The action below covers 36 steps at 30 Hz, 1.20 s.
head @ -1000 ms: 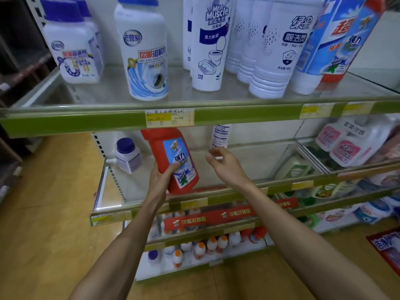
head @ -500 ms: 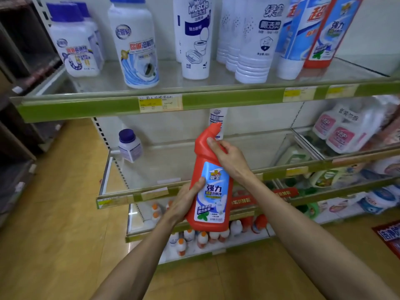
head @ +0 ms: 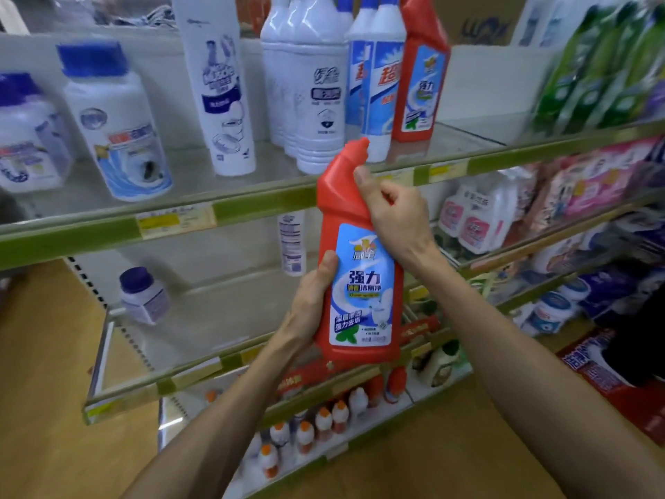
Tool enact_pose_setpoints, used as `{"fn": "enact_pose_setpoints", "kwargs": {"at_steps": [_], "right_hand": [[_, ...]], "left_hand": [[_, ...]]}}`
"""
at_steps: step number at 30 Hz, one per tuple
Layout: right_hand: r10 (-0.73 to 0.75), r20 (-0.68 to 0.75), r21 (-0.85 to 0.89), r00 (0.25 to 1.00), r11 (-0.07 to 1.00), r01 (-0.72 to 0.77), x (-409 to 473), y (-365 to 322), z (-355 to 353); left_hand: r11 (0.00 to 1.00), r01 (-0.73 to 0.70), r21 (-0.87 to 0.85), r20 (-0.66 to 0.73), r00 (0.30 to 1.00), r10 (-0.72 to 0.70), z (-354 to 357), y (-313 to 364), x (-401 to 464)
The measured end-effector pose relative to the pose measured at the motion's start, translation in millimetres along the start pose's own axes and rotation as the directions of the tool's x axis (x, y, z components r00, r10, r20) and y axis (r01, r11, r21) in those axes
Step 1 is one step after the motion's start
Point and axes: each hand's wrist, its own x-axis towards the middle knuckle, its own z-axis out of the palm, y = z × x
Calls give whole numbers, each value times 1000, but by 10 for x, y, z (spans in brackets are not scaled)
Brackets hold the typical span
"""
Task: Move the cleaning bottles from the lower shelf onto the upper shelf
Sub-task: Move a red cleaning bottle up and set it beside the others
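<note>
- Right side of the view is motion-blurred: green packs (head: 590, 66) on the upper shelf and pink packs (head: 593, 178) below them can't be read.
- Tops of the tall bottles on the upper shelf (head: 252, 207) are cut off by the top edge of the view.
- Left fingers are hidden behind the red bottle (head: 360, 261); only the thumb and the back of the hand show.
- A white bottle (head: 292, 243) at the back of the lower shelf (head: 151, 385) has its upper part hidden behind the upper shelf's front rail; only a label strip is legible as a barcode.
- Bottom-shelf small bottles with orange caps (head: 324, 419) are too small to read.
- Red bottle: upright, slightly tilted, held in the air in front of the shelves, base about level with the lower shelf's front rail, angled cap overlapping the upper shelf's front rail. It rests on neither shelf.
- Left hand (head: 313, 300): wrapped round the bottle's lower body from the left, thumb on the edge of the blue label.
- Right hand (head: 392, 210): fingers curled, clamped on the neck and shoulder from the right, thumb pressed against the neck just under the cap.
- Small purple-capped jar (head: 142, 295) stands on the lower shelf at left, well apart from the hands.
- Matching red bottle (head: 419, 77) stands on the upper shelf, beside blue-and-white bottles (head: 374, 84).
</note>
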Motion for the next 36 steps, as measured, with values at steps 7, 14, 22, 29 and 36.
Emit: {"fn": "enact_pose_setpoints", "kwargs": {"at_steps": [7, 14, 22, 29, 36], "right_hand": [[-84, -72, 85, 994, 992, 90, 719, -126, -743], [-90, -42, 242, 995, 965, 98, 1407, 337, -1487], [72, 212, 536, 975, 825, -178, 2144, 626, -2223], [-31, 36, 616, 999, 788, 3, 2781, 679, -1992], [-119, 30, 528, 992, 845, 85, 3080, 897, -1446]], "left_hand": [[989, -136, 58, 3, 991, 136, 680, 471, 639], [953, -293, 75, -49, 954, 297, 1560, 547, 1345], [905, -402, 143, -139, 897, 420, 2312, 742, 2230], [873, -350, 341, -282, 848, 450, 2318, 1042, 2653], [893, -264, 365, -423, 808, 411, 2005, 993, 2916]]}}
